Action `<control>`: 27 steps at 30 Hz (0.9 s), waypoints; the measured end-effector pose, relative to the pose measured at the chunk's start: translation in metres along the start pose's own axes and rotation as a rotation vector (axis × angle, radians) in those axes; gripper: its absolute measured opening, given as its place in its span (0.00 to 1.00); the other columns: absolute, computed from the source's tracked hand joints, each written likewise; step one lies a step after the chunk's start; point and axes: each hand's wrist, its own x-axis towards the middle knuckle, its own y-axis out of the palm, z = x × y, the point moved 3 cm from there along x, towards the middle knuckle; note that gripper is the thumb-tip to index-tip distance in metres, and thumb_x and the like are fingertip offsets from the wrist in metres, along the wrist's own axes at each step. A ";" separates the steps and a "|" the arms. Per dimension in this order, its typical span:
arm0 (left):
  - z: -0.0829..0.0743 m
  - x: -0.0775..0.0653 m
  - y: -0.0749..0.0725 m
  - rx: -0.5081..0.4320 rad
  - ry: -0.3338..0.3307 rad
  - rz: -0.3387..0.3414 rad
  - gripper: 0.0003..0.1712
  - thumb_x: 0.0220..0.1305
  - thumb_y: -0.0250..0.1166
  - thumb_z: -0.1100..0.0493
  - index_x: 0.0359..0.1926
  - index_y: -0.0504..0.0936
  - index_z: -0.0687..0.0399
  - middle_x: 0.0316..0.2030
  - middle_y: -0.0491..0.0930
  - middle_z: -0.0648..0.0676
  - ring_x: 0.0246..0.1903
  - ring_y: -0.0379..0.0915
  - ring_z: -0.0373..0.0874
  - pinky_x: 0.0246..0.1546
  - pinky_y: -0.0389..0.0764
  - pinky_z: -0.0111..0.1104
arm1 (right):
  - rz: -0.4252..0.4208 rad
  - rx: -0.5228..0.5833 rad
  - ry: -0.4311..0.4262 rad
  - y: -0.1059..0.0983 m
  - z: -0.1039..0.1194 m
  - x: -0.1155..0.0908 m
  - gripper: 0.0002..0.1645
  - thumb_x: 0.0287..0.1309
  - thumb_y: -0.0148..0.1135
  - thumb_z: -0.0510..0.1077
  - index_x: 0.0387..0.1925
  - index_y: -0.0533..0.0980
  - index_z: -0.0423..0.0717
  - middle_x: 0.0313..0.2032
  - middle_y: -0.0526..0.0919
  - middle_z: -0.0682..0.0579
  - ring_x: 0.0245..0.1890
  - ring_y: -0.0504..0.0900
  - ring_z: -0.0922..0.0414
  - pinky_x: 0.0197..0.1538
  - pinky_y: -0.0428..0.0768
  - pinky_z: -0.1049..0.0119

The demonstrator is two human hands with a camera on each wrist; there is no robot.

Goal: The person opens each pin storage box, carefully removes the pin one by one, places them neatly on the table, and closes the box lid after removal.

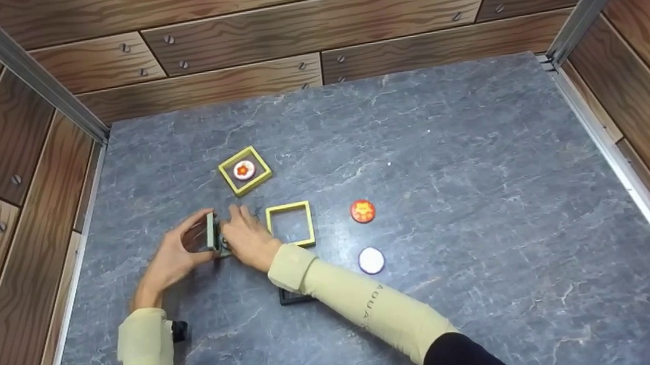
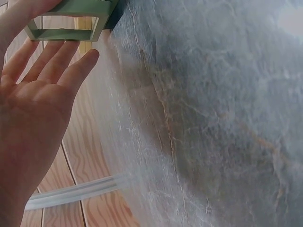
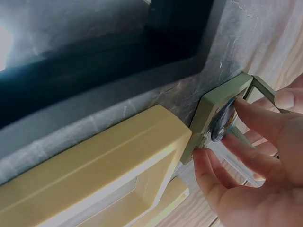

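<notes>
My left hand [image 1: 171, 260] grips one half of a small green hinged frame [image 1: 211, 232] between thumb and fingers, holding that half upright. The frame's other half [image 3: 207, 111] lies on the table, opened out beside it, as the right wrist view shows. There, my right hand [image 3: 270, 151] pinches a round dark glossy badge [image 3: 221, 122] with thumb and fingertips, right at the inside of the lying half. In the left wrist view the held half [image 2: 64, 34] shows a see-through rectangular opening. The badge is hidden behind my fingers in the head view.
A yellow frame [image 1: 309, 223] stands right beside my right hand. Another yellow frame [image 1: 228, 181] with a red-flower badge [image 1: 244, 170] lies farther back. A black frame [image 1: 294, 298] is partly under my right forearm. An orange-red badge [image 1: 362, 210] and a white disc [image 1: 371, 260] lie to the right.
</notes>
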 end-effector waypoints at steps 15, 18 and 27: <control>0.002 0.000 -0.002 -0.024 0.007 0.009 0.51 0.58 0.72 0.77 0.80 0.62 0.61 0.79 0.64 0.66 0.79 0.60 0.62 0.78 0.67 0.49 | -0.022 -0.016 -0.023 -0.002 0.008 -0.001 0.08 0.65 0.69 0.42 0.42 0.89 0.47 0.50 0.83 0.46 0.51 0.83 0.49 0.45 0.92 0.65; 0.001 0.001 -0.002 -0.024 0.008 0.008 0.51 0.58 0.72 0.77 0.80 0.62 0.61 0.79 0.64 0.66 0.79 0.60 0.62 0.78 0.67 0.48 | -0.031 -0.028 -0.031 -0.003 0.008 -0.001 0.07 0.65 0.68 0.42 0.40 0.90 0.48 0.50 0.83 0.46 0.50 0.83 0.50 0.43 0.92 0.65; 0.002 0.001 0.000 -0.008 0.003 0.007 0.51 0.59 0.74 0.74 0.80 0.63 0.59 0.79 0.64 0.64 0.79 0.61 0.61 0.78 0.68 0.49 | 0.052 0.052 -0.030 -0.001 0.003 0.001 0.11 0.62 0.73 0.48 0.43 0.89 0.48 0.54 0.83 0.45 0.53 0.83 0.49 0.48 0.92 0.61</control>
